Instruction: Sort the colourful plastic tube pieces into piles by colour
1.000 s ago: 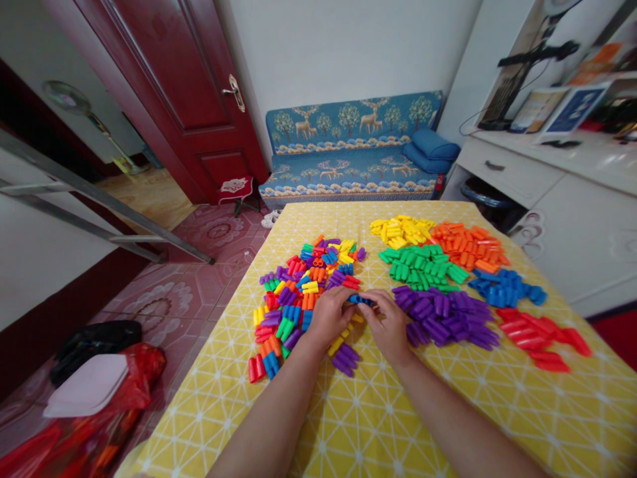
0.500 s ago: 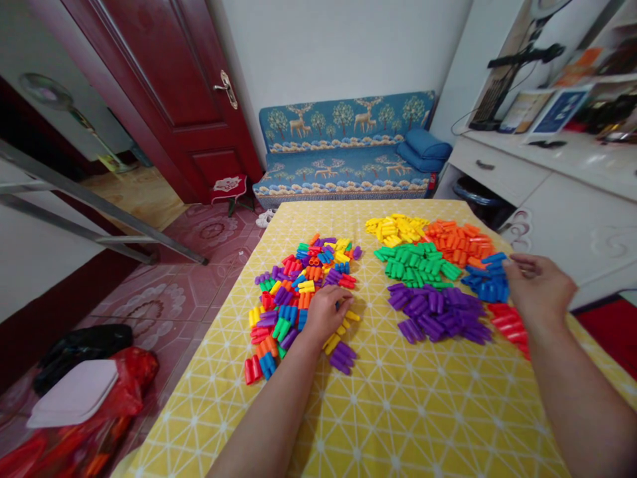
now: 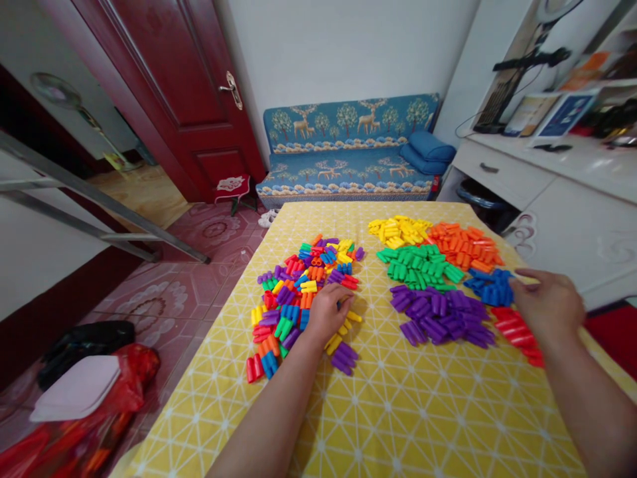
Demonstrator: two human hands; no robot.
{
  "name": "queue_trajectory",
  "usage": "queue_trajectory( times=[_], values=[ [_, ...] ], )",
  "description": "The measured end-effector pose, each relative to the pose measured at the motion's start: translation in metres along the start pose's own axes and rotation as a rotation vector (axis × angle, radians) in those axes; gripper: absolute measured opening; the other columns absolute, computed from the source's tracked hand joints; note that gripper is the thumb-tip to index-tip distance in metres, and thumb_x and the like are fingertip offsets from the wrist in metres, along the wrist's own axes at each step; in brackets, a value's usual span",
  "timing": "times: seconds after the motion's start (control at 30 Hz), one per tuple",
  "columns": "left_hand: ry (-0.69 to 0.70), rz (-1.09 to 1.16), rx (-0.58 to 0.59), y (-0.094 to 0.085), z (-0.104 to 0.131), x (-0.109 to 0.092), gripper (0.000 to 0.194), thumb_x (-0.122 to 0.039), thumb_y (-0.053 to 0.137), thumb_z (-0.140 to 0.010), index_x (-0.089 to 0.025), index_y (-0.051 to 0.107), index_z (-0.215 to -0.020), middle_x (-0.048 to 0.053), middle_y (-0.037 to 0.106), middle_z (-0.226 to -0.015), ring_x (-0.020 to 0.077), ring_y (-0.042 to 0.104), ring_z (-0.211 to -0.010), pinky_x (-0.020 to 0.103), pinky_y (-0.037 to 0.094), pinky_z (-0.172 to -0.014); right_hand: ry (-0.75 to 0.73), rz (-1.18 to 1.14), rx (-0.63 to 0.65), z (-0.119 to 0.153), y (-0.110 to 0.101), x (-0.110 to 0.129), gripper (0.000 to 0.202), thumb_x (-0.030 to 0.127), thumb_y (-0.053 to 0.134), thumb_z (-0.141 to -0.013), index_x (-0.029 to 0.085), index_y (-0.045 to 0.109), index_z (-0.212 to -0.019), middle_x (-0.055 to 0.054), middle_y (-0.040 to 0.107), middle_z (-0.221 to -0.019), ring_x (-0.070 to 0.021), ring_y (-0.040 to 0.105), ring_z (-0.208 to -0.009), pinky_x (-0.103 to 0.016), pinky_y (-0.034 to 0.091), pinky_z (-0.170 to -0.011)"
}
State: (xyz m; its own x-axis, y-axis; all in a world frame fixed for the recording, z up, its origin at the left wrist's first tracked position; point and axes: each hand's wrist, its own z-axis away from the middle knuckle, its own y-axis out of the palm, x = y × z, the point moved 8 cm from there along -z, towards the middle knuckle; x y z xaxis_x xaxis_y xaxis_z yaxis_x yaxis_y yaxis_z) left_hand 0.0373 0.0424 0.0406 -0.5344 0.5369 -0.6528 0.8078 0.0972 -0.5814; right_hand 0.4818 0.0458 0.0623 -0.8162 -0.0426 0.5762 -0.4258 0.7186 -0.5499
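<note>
My left hand (image 3: 328,311) rests at the right side of a mixed heap of coloured plastic pieces (image 3: 291,312), its fingers curled; what they hold, if anything, is hidden. Yellow pieces (image 3: 334,342) and purple pieces (image 3: 344,358) lie beside it. At the right, my right hand (image 3: 547,302) is over the edge of the blue pile (image 3: 490,287) and the red pile (image 3: 518,335), thumb and forefinger apart, with nothing visible between them. Single-colour piles of purple (image 3: 440,315), green (image 3: 418,267), yellow (image 3: 399,230) and orange (image 3: 465,245) pieces lie to its left.
A yellow patterned cloth (image 3: 388,425) covers the table. Beyond it stand a blue sofa (image 3: 343,153) and a small stool (image 3: 233,189). A white cabinet (image 3: 572,226) is at the right. Bags (image 3: 89,345) and a metal ladder (image 3: 104,212) are at the left.
My right hand has moved slightly right and down, and its fingers have opened away from the blue piece, which now lies in the blue pile. My left hand has hardly moved.
</note>
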Motion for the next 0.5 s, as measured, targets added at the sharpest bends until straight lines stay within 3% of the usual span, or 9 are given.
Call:
queue_trajectory(
  times=[0.07,0.13,0.27,0.37,0.5],
  values=[
    [0.007,0.025,-0.039,-0.003,-0.001,-0.001,0.02,-0.01,0.058,-0.083,-0.019,0.068,-0.098,0.006,0.068,-0.098,0.0184,0.063,-0.094,0.032,0.053,-0.084,-0.062,0.046,0.04,0.011,0.017,0.055,0.02,0.04,0.06,-0.08,0.025,0.069,-0.09,-0.015,0.064,-0.087,-0.0291,0.062,-0.086,-0.046,0.047,-0.077],
    [0.008,0.039,-0.077,-0.007,-0.001,-0.001,0.022,-0.009,0.056,-0.083,-0.019,0.067,-0.1,0.007,0.066,-0.1,0.0185,0.063,-0.096,0.033,0.053,-0.085,-0.167,-0.132,0.192,0.027,0.049,0.114,0.022,0.038,0.059,-0.081,0.022,0.069,-0.094,-0.011,0.065,-0.098,-0.0216,0.062,-0.076,-0.04,0.051,-0.07],
    [-0.01,0.034,-0.127,-0.011,-0.001,0.002,0.026,-0.009,0.055,-0.084,-0.019,0.064,-0.106,0.009,0.063,-0.106,0.0202,0.061,-0.102,0.037,0.051,-0.091,-0.255,-0.344,0.506,0.061,0.125,0.2,0.028,0.027,0.062,-0.077,0.021,0.066,-0.104,-0.008,0.064,-0.105,-0.0201,0.064,-0.081,-0.037,0.054,-0.069],
    [-0.021,0.027,-0.162,-0.015,0.0,0.003,0.029,-0.01,0.055,-0.084,-0.02,0.062,-0.11,0.01,0.061,-0.112,0.0215,0.058,-0.108,0.04,0.049,-0.097,-0.344,-0.374,0.586,0.071,0.172,0.241,0.035,0.018,0.063,-0.075,0.022,0.065,-0.11,-0.008,0.066,-0.108,-0.0225,0.064,-0.094,-0.042,0.052,-0.087],
    [-0.035,0.018,-0.184,-0.016,0.001,0.004,0.035,-0.009,0.054,-0.084,-0.02,0.058,-0.117,0.01,0.058,-0.118,0.0225,0.055,-0.115,0.043,0.045,-0.102,-0.386,-0.318,0.614,0.071,0.22,0.264,0.054,0.01,0.066,-0.069,0.017,0.06,-0.122,-0.014,0.058,-0.128,-0.0279,0.052,-0.121,-0.049,0.039,-0.106]
  ],
)
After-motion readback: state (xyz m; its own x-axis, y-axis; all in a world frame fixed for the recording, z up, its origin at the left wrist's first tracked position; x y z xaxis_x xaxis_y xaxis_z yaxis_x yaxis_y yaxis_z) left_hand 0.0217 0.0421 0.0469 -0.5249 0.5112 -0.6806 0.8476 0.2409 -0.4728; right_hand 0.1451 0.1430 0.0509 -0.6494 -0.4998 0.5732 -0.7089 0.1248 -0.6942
